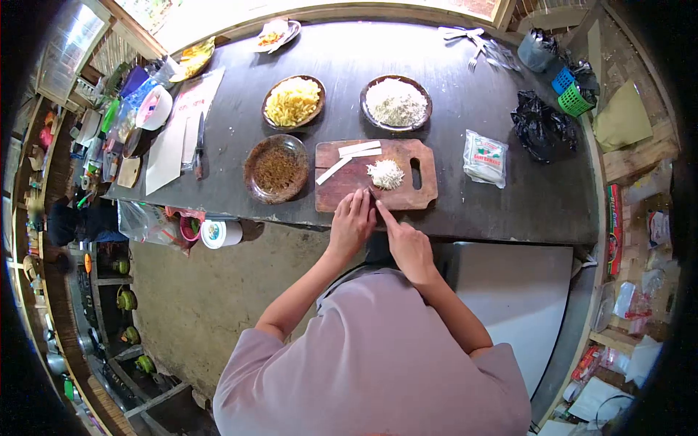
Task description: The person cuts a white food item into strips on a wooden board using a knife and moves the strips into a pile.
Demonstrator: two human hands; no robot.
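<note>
A wooden cutting board (349,196) with a slot handle lies near the table's front edge. On it are a pile of finely cut white pieces (385,174) and a few long white strips (334,171). My left hand (352,221) rests at the board's front edge, fingers together and pressed down; what lies under them is hidden. My right hand (407,243) is just right of it, wrapped round a knife, its index finger stretched along the top. Only a little of the dark blade shows between the hands.
Left of the board is a brown plate (276,168). Behind stand a bowl of yellow pieces (294,102) and a bowl of white pieces (396,103). A white packet (485,158) and a black plastic bag (544,127) lie right; another knife (199,145) lies left.
</note>
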